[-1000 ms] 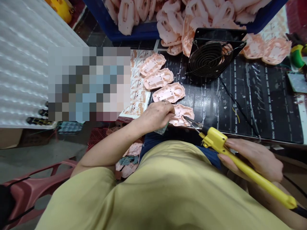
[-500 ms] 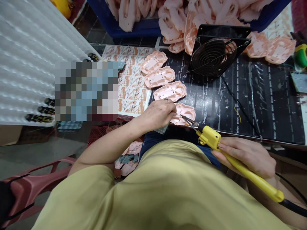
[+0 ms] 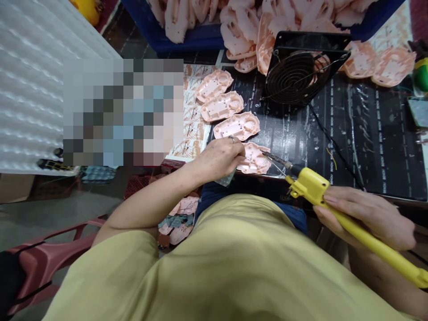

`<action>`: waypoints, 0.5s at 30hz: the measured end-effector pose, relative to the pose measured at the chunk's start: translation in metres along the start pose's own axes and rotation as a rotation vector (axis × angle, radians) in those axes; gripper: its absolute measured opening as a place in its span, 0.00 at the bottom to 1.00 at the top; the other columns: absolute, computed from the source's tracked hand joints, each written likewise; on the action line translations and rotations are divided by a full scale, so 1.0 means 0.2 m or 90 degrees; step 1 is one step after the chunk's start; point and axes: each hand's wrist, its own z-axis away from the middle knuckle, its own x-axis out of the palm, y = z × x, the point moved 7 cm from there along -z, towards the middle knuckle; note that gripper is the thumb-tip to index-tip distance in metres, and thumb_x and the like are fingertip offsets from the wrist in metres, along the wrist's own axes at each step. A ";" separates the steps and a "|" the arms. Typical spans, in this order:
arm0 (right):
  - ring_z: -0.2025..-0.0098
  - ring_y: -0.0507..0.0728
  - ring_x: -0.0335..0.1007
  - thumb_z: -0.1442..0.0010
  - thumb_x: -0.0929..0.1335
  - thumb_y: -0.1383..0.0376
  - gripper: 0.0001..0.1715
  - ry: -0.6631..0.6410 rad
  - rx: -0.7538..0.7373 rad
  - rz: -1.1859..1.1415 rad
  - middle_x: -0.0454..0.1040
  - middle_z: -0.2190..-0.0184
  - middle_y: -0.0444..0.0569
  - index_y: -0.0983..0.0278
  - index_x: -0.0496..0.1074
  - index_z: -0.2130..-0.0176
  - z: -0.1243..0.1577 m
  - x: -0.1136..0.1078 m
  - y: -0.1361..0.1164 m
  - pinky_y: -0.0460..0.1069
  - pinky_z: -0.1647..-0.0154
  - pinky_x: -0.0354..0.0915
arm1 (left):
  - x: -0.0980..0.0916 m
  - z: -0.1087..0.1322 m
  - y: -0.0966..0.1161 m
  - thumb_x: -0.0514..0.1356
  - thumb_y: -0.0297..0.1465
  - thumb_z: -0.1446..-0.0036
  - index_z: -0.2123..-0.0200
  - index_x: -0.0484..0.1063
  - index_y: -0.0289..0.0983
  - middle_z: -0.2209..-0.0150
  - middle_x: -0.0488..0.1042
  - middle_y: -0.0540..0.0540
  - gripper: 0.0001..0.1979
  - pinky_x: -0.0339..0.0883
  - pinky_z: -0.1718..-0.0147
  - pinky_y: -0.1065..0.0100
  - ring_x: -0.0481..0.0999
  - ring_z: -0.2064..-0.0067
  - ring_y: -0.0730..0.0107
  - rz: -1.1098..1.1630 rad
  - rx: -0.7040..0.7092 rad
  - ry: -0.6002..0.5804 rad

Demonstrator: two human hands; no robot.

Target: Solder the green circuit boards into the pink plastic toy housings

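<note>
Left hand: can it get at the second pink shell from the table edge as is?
Likely yes: the second pink shell lies just beyond the left hand, with nothing visible between. The yellow tool stays clear, its tip at the nearest shell.

1. This looks like an assembly workshop: the workbench (image 3: 397,147) wears black sheeting printed with lettering.
2. Matching pink shells (image 3: 236,127) lie in a staggered row running back from its near edge.
3. Toward the far edge, a blue bin (image 3: 203,44) is heaped with similar pink parts (image 3: 239,24).
4. A yellow tool (image 3: 312,185) with a slim metal tip, like a soldering iron, reaches over the near edge.
5. A grilled fan (image 3: 290,82) stands in front of the bin.
6. Past the left edge: bare grey floor (image 3: 20,227), plastic chair (image 3: 47,256).
</note>
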 end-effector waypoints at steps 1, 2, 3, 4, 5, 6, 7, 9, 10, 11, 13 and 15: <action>0.66 0.56 0.78 0.39 0.73 0.66 0.18 -0.002 -0.019 0.009 0.79 0.66 0.45 0.57 0.73 0.50 0.00 0.01 0.00 0.47 0.65 0.78 | 0.00 0.00 0.00 0.57 0.27 0.38 0.65 0.76 0.33 0.66 0.78 0.43 0.07 0.68 0.61 0.66 0.77 0.63 0.64 0.001 0.000 -0.001; 0.66 0.56 0.79 0.40 0.74 0.67 0.22 -0.006 -0.041 0.024 0.79 0.65 0.46 0.58 0.72 0.47 0.00 0.02 -0.01 0.47 0.65 0.78 | 0.00 0.00 0.00 0.57 0.27 0.38 0.65 0.76 0.33 0.65 0.78 0.43 0.07 0.68 0.61 0.66 0.77 0.62 0.64 0.001 0.001 0.000; 0.66 0.56 0.79 0.41 0.75 0.68 0.27 -0.004 -0.058 0.048 0.79 0.64 0.47 0.60 0.71 0.44 0.00 0.02 -0.02 0.47 0.65 0.78 | 0.00 0.00 0.00 0.57 0.26 0.38 0.65 0.76 0.33 0.65 0.78 0.43 0.07 0.67 0.60 0.66 0.77 0.62 0.64 0.000 0.003 0.001; 0.65 0.57 0.79 0.43 0.76 0.68 0.31 0.009 -0.063 0.077 0.80 0.63 0.48 0.61 0.69 0.42 -0.01 0.02 -0.02 0.47 0.64 0.78 | 0.00 0.00 0.01 0.57 0.26 0.38 0.65 0.76 0.33 0.65 0.78 0.43 0.07 0.67 0.60 0.66 0.76 0.62 0.65 -0.001 0.005 0.002; 0.65 0.57 0.79 0.44 0.76 0.68 0.35 0.031 -0.063 0.112 0.80 0.62 0.49 0.63 0.68 0.40 -0.01 0.02 -0.02 0.47 0.63 0.78 | 0.00 0.00 0.01 0.58 0.26 0.38 0.65 0.76 0.33 0.65 0.78 0.44 0.07 0.67 0.61 0.66 0.76 0.62 0.65 -0.004 0.007 0.003; 0.65 0.57 0.79 0.45 0.77 0.67 0.37 0.050 -0.066 0.138 0.80 0.61 0.50 0.63 0.67 0.39 -0.02 0.01 -0.03 0.47 0.63 0.78 | 0.00 0.00 0.01 0.58 0.27 0.38 0.65 0.76 0.33 0.66 0.78 0.44 0.06 0.67 0.61 0.66 0.76 0.63 0.65 -0.005 0.007 0.004; 0.66 0.57 0.79 0.45 0.77 0.67 0.38 0.057 -0.072 0.148 0.80 0.61 0.50 0.63 0.66 0.38 -0.03 0.01 -0.03 0.47 0.64 0.78 | 0.00 0.00 0.01 0.58 0.28 0.38 0.65 0.76 0.33 0.66 0.78 0.43 0.07 0.67 0.62 0.66 0.76 0.63 0.64 -0.006 0.008 0.004; 0.67 0.57 0.79 0.43 0.76 0.68 0.36 0.036 -0.082 0.128 0.80 0.62 0.48 0.62 0.66 0.38 -0.04 0.02 -0.04 0.47 0.66 0.78 | 0.00 0.01 0.01 0.59 0.30 0.37 0.66 0.76 0.33 0.66 0.78 0.43 0.08 0.66 0.62 0.66 0.77 0.63 0.64 0.000 0.018 0.006; 0.67 0.56 0.79 0.42 0.75 0.68 0.34 0.020 -0.084 0.104 0.80 0.62 0.48 0.62 0.67 0.39 -0.04 0.03 -0.04 0.47 0.66 0.78 | 0.00 0.01 0.01 0.58 0.31 0.36 0.66 0.77 0.33 0.66 0.79 0.43 0.09 0.66 0.62 0.66 0.77 0.62 0.64 0.004 0.026 0.009; 0.67 0.56 0.79 0.43 0.75 0.69 0.32 0.015 -0.085 0.078 0.80 0.63 0.47 0.62 0.69 0.40 -0.05 0.03 -0.04 0.47 0.66 0.79 | -0.01 0.01 0.01 0.58 0.31 0.36 0.65 0.77 0.34 0.65 0.79 0.43 0.09 0.66 0.61 0.66 0.77 0.62 0.63 0.007 0.035 0.017; 0.68 0.56 0.79 0.46 0.77 0.71 0.28 0.047 -0.092 0.033 0.80 0.66 0.46 0.62 0.73 0.46 -0.05 0.02 -0.04 0.48 0.67 0.79 | -0.02 0.02 0.00 0.58 0.30 0.36 0.65 0.78 0.35 0.63 0.80 0.44 0.09 0.65 0.59 0.64 0.78 0.60 0.64 0.006 0.046 0.042; 0.69 0.56 0.78 0.49 0.78 0.73 0.25 0.077 -0.101 0.001 0.79 0.69 0.44 0.61 0.74 0.52 -0.05 0.00 -0.03 0.47 0.68 0.79 | -0.04 0.02 -0.02 0.58 0.30 0.37 0.64 0.78 0.37 0.63 0.81 0.45 0.08 0.65 0.58 0.63 0.78 0.61 0.65 0.000 0.036 0.076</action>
